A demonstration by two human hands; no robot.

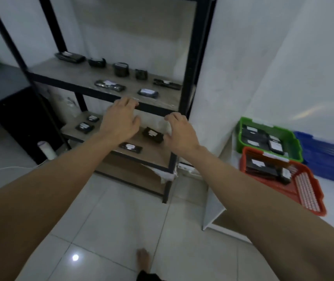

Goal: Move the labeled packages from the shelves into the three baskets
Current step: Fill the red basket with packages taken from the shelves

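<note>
A black metal shelf unit (pixel 190 63) with wooden boards holds several black packages with white labels. On the upper board lie packages such as one at the front (pixel 110 86) and another (pixel 148 93). The lower board (pixel 154 155) carries more, among them a package (pixel 153 134) between my hands and a flat one (pixel 130 147) near the front edge. My left hand (pixel 119 120) hovers open in front of the shelves, holding nothing. My right hand (pixel 179 131) is open beside the lower package, fingers spread. At the right stand a green basket (pixel 289 136), a red basket (pixel 308 191) and a blue basket (pixel 328 159).
The green and red baskets hold several labeled packages; the blue one looks empty. They rest on a white surface at the right. A dark desk (pixel 2 84) stands left of the shelf, a white roll (pixel 46 149) on the tiled floor beside it. My bare foot (pixel 143 258) shows below.
</note>
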